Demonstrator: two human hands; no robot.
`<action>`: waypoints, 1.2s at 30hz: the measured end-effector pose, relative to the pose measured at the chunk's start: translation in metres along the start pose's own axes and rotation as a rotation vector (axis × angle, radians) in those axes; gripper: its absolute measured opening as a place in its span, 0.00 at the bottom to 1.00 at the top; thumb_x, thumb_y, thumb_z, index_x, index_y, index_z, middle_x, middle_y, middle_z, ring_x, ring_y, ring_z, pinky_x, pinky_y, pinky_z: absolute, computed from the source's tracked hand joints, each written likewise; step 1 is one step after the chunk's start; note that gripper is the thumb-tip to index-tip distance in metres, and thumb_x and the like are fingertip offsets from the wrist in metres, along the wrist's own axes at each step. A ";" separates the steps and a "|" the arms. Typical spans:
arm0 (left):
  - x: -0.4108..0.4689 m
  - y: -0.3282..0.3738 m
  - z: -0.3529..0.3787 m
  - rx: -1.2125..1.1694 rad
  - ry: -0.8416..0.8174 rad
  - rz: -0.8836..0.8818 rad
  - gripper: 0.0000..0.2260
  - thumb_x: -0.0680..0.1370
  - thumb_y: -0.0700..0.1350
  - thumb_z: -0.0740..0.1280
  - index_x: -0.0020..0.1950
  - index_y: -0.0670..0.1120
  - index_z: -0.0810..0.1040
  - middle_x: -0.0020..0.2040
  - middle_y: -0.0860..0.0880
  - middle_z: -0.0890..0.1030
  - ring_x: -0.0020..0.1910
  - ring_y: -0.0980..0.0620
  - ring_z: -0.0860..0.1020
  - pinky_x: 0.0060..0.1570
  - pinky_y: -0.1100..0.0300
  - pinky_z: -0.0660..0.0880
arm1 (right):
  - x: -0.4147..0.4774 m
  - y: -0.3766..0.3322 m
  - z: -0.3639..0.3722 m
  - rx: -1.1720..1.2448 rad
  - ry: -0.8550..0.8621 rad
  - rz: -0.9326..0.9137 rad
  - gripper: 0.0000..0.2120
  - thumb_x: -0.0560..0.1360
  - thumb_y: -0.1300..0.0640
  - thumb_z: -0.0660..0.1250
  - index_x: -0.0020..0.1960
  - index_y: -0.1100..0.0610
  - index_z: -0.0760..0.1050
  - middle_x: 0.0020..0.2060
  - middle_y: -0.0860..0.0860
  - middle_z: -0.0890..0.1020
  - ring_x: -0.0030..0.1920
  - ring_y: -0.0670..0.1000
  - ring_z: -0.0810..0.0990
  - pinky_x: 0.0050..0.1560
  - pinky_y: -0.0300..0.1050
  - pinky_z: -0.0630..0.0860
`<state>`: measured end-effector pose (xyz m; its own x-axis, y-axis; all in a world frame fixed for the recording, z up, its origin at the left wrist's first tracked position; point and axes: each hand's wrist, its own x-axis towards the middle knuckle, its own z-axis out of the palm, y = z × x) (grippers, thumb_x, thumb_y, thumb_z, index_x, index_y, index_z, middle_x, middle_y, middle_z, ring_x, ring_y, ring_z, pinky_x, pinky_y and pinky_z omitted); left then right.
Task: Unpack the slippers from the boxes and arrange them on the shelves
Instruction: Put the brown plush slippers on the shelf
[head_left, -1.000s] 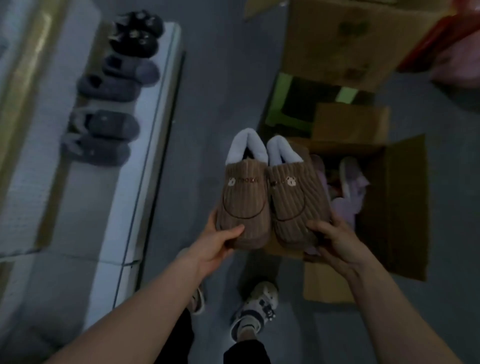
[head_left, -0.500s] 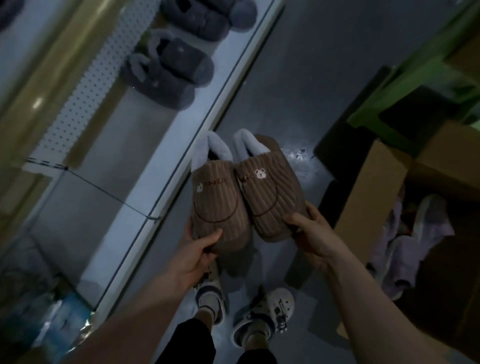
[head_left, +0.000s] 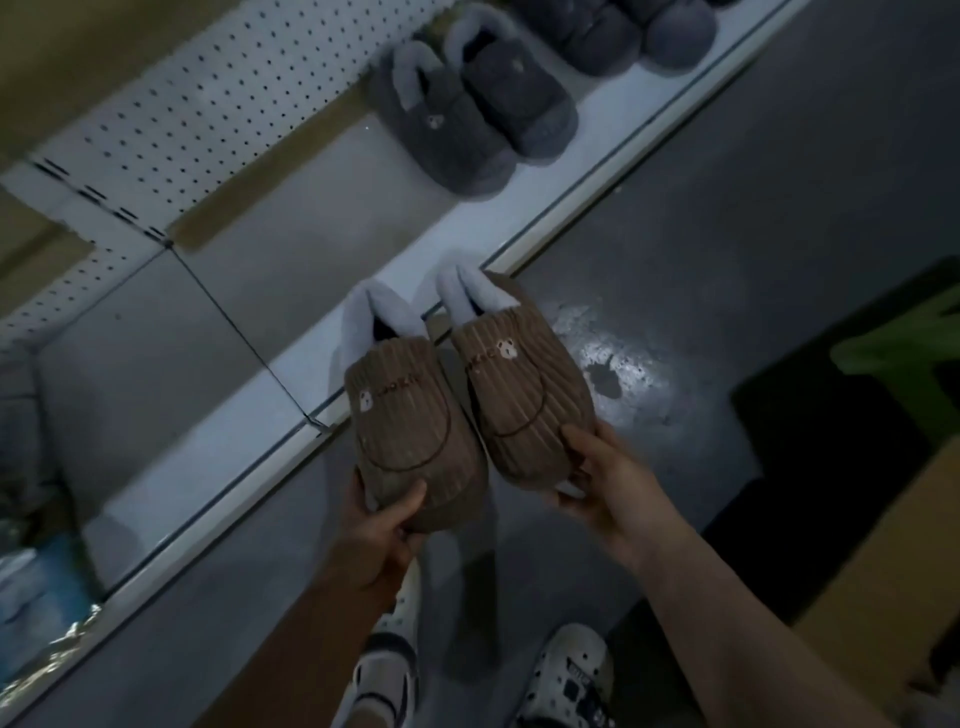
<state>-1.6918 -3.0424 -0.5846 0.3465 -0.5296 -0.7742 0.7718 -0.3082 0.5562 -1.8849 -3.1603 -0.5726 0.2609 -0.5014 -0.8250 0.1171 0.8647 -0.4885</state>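
Over the front edge of the white shelf (head_left: 218, 447), you hold a pair of brown ribbed slippers side by side, toes toward you and pale fleecy heels pointing away. Your left hand (head_left: 384, 525) grips the toe of the left slipper (head_left: 410, 415), with the thumb curled over the top. Your right hand (head_left: 602, 483) grips the toe of the right slipper (head_left: 524, 395), thumb lying on the ribbed upper. The two slippers seem to touch near the toes and spread apart at the heels. Each has a small bear face stitched on its upper.

The left slipper's heel hangs above the shelf surface. The right slipper's heel reaches the shelf's front rail, and the rest of it is over the dark floor (head_left: 727, 234).

Farther along the shelf, a grey fluffy pair (head_left: 467, 119) stands close together, near the pegboard (head_left: 208, 104) at the back. A second grey pair (head_left: 623, 31) beyond it is cut off by the top edge.

A cardboard box (head_left: 893, 571) shows at the right edge. Your white patterned shoes (head_left: 566, 675) stand on the floor beneath the slippers.
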 end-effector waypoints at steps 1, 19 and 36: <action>0.009 0.002 -0.002 -0.029 0.003 0.027 0.25 0.67 0.32 0.69 0.61 0.52 0.76 0.57 0.47 0.83 0.55 0.43 0.82 0.45 0.50 0.82 | 0.011 -0.006 0.006 -0.006 -0.032 -0.007 0.10 0.78 0.57 0.66 0.58 0.50 0.78 0.50 0.52 0.85 0.49 0.52 0.83 0.51 0.54 0.78; 0.123 0.097 -0.062 -0.134 0.084 0.230 0.34 0.69 0.32 0.68 0.73 0.52 0.68 0.64 0.45 0.79 0.62 0.42 0.79 0.57 0.42 0.77 | 0.208 -0.089 0.220 -0.277 -0.241 -0.190 0.38 0.75 0.72 0.66 0.79 0.57 0.54 0.70 0.60 0.71 0.61 0.60 0.76 0.53 0.54 0.81; 0.224 0.122 -0.030 -0.212 0.136 0.325 0.32 0.73 0.31 0.69 0.75 0.49 0.65 0.68 0.44 0.75 0.62 0.44 0.78 0.57 0.45 0.78 | 0.209 -0.039 0.170 -0.323 -0.292 -0.226 0.29 0.80 0.72 0.60 0.78 0.56 0.62 0.76 0.54 0.64 0.76 0.53 0.63 0.70 0.40 0.63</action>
<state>-1.5041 -3.1754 -0.6994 0.6469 -0.4584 -0.6094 0.6985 0.0354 0.7148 -1.6724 -3.2942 -0.6777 0.5267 -0.6054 -0.5967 -0.0893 0.6586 -0.7472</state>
